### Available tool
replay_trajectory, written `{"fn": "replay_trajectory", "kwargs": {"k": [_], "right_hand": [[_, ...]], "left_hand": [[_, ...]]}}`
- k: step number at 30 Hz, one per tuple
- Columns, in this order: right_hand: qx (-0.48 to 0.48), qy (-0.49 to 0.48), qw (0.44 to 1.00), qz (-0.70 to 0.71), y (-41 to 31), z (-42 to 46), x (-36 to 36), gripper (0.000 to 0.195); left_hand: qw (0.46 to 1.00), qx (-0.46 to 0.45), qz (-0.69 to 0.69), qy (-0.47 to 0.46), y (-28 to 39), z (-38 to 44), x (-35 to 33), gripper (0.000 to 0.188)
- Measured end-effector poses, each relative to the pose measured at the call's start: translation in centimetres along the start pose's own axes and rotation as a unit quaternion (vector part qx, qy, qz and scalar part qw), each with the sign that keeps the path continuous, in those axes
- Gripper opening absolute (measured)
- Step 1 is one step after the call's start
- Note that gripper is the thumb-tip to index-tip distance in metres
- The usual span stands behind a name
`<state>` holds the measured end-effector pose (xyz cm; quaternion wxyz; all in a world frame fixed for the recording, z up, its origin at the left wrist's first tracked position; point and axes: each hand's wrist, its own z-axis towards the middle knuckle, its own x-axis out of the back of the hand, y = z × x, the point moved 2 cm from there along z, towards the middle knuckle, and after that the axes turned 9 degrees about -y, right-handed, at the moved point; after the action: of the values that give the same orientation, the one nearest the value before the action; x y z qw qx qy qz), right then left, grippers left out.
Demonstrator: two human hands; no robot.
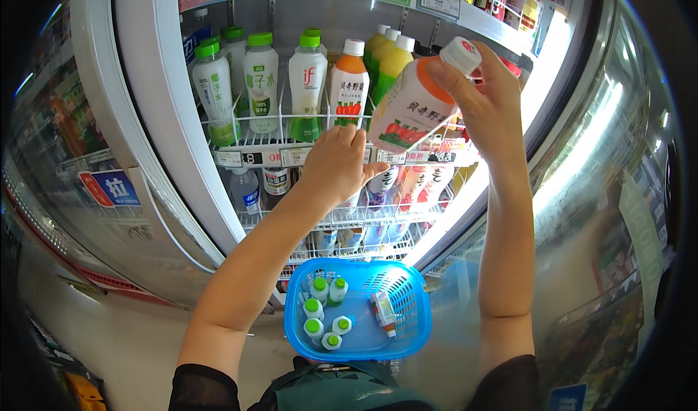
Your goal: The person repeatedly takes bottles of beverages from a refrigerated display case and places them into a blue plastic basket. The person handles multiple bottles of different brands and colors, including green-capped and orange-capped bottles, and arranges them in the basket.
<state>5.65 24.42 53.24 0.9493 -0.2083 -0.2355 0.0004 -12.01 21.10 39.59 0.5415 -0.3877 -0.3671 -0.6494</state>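
Up at the right, my right hand grips a carrot-picture juice bottle by its neck below the white cap. The bottle tilts in front of the cooler shelf. A similar juice bottle with an orange top stands upright on that shelf. My left hand lies at the shelf's front wire rail, just below this standing bottle. Its thumb points right, away from the curled fingers; the fingertips are partly hidden. Green-capped coconut water bottles stand to the left of it.
A blue plastic basket sits below, before my body. Inside are several green-capped bottles and one juice bottle lying down. Glass cooler doors flank me, the left one with a handle. Yellow-green bottles stand behind the held bottle.
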Motion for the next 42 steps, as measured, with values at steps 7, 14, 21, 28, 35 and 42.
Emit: {"fn": "replay_trajectory", "kwargs": {"k": [7,14,21,28,35,42], "right_hand": [[0.021,0.012,1.0,-0.011,0.4,2.4,-2.1,0.038],[0.048,-0.002,0.996,-0.072,1.8,3.9,-4.7,0.046],[0.034,-0.036,0.995,-0.083,4.3,4.7,-6.3,0.046],[-0.015,-0.105,0.983,-0.153,5.0,6.7,-7.8,0.048],[-0.073,-0.148,0.971,-0.172,6.6,8.7,-9.8,0.052],[-0.063,-0.119,0.967,-0.214,8.8,8.2,-11.0,0.056]], "left_hand": [[0.997,0.041,0.062,-0.006,-0.3,2.1,-2.4,0.073],[0.995,0.08,0.036,0.055,-0.8,2.8,-3.6,0.061],[0.984,0.023,-0.039,0.174,0.1,1.2,0.3,0.036],[0.981,0.012,-0.003,0.193,-0.7,1.5,-0.1,0.038],[0.98,0.0,0.051,0.195,-0.8,2.2,-0.3,0.035],[0.981,0.008,0.074,0.18,-0.6,2.6,-0.2,0.039]]}}
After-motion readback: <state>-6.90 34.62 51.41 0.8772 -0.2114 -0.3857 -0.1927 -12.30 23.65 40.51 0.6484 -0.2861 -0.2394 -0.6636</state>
